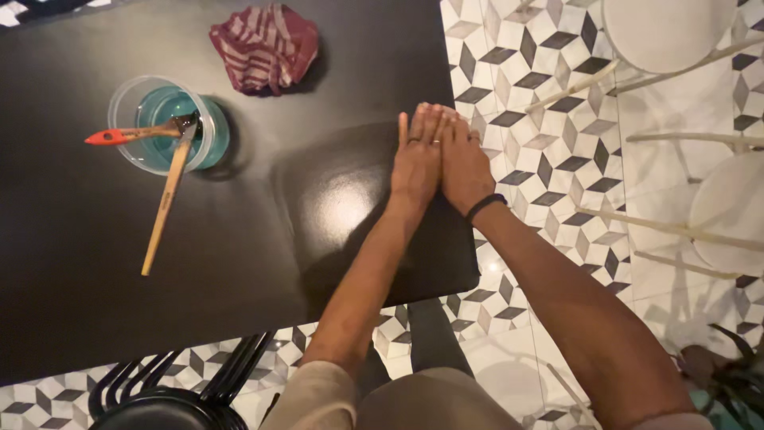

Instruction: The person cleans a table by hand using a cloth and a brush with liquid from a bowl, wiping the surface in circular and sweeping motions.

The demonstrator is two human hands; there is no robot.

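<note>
Overhead, left hand (415, 163) and right hand (465, 166) lie flat side by side, touching, empty, on the black bench (239, 239) near its right edge. Well left: clear cup (163, 123) of blue water with two brushes (163, 195); striped cloth (265, 46) beyond.

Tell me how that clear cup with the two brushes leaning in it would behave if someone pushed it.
The clear cup looks like thin plastic, so probably light. Two brushes lean over its rim, the long wooden handle reaching far out, so it may tip toward that side. The glossy black table would likely let it slide easily.
</note>
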